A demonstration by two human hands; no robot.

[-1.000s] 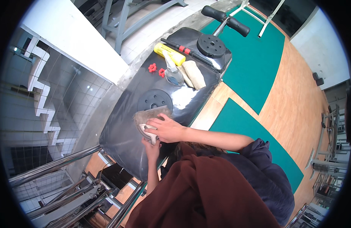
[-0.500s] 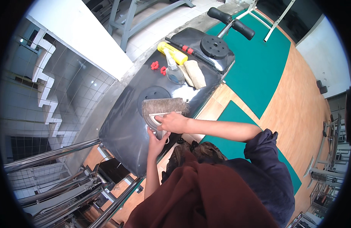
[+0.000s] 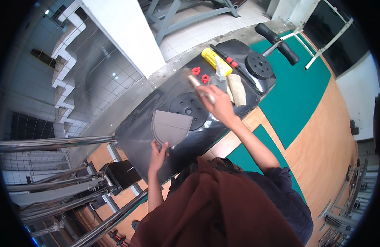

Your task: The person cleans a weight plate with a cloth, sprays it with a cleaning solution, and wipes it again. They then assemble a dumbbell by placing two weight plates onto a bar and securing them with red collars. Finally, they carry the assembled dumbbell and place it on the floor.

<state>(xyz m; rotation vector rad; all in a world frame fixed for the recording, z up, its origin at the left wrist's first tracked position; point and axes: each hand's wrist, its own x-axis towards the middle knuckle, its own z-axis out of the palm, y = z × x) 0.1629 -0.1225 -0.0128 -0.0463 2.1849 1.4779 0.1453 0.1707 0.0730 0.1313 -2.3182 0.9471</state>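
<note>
My left hand (image 3: pixel 158 156) grips a grey dustpan (image 3: pixel 171 127) by its near end, holding it over the black padded bench (image 3: pixel 134 123). The dustpan overlaps the near left part of a black weight plate (image 3: pixel 188 110) on the bench. My right hand (image 3: pixel 220 106) is closed on the pale handle of a hand brush (image 3: pixel 195 81). Blurred brownish bristles stretch away from it, close to two red star-shaped knobs (image 3: pixel 196 71). Just beyond my right hand stand a clear spray bottle (image 3: pixel 220 71) and a rolled beige cloth (image 3: pixel 238 91).
Farther along the bench lie a yellow cylinder (image 3: pixel 216 61), a black bar with red bands (image 3: pixel 234 64) and a second weight plate (image 3: pixel 258 66). Chrome bars (image 3: pixel 58 143) reach in from the left. A white pillar (image 3: pixel 128 37) rises beyond the bench; green mats (image 3: pixel 289 99) cover floor at right.
The brush has come apart from the dustpan. My right hand has carried it away toward the red knobs. My left hand keeps the dustpan, now fully visible, and the view has shifted.
</note>
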